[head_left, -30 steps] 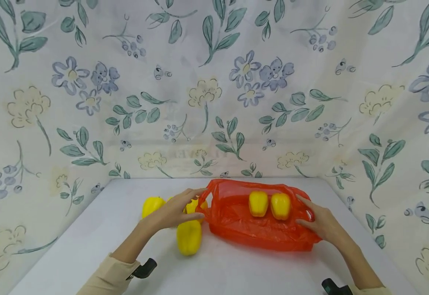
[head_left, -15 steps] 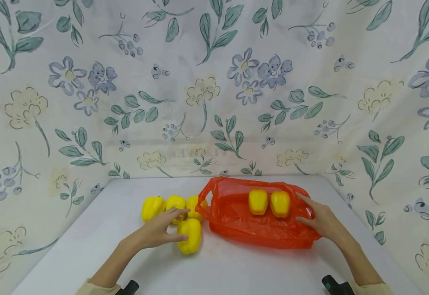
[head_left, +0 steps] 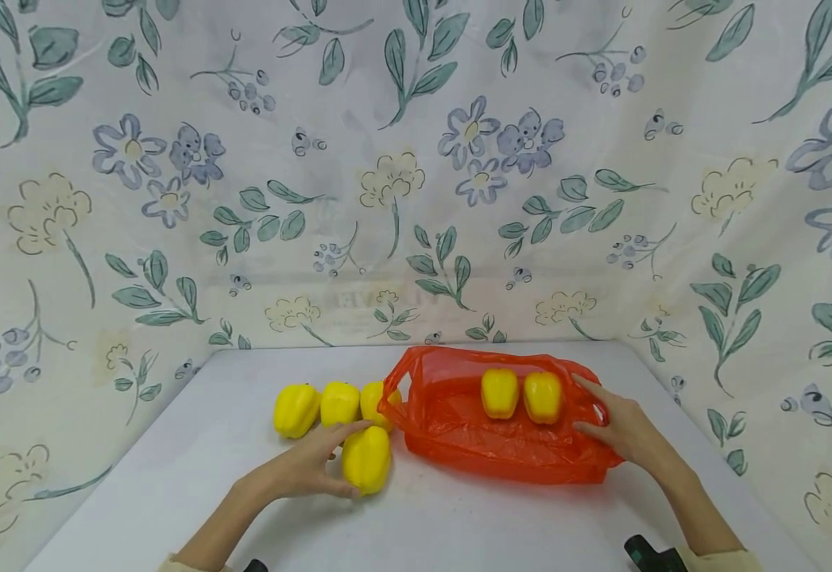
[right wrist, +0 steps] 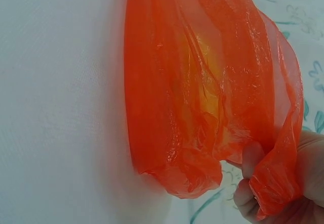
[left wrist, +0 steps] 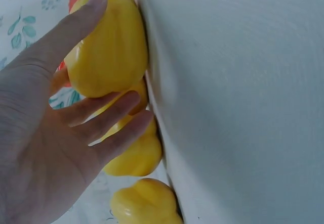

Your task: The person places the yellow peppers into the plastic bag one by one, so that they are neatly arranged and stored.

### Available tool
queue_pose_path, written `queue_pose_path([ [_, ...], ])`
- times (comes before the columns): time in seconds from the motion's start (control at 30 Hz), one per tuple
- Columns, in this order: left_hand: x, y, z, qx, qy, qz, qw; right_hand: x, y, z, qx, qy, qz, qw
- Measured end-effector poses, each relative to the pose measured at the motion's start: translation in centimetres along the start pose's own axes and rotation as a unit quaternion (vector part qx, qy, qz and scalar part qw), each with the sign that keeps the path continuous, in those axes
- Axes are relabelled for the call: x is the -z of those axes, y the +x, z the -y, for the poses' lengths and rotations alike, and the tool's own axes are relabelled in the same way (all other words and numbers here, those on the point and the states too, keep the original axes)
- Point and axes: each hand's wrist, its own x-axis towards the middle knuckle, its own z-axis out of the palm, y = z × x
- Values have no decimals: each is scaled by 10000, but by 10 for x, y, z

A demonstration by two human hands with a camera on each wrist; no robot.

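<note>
We count 6 peppers (head_left: 368, 462), 1 bag (head_left: 501, 449). Our left hand (head_left: 307, 467) spans 1 pepper, grip unclear; 3 lie beyond it, a loop (head_left: 393, 412) crossing 1. Our right hand (head_left: 628, 429) grasps the bag, 2 inside.

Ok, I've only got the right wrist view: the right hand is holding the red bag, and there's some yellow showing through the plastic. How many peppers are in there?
Observer: From the head view, two yellow peppers, side by side in the red bag.
Operator: Good. And outside it, is anything being handled?
Observer: Yes, a loose pepper on the table: the left hand has its thumb and forefinger on opposite sides of it. Whether it has a firm grip, I can't tell.
</note>
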Motion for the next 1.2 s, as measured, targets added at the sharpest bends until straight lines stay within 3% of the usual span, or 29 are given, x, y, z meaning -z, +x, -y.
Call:
queue_pose_path([
  [0.5,-4,3,3,-75,-323,24,9994,2,1,0,-78,80,66,9999],
  [0.83,-9,2,5,-142,-277,-41,9995,1,-2,0,-167,174,159,9996],
  [1.07,-6,-3,-1,-152,-294,42,9994,0,-3,1,-44,96,33,9999],
  [1.2,-1,-4,-8,-319,-326,-66,9989,0,-2,1,59,69,-48,9999],
])
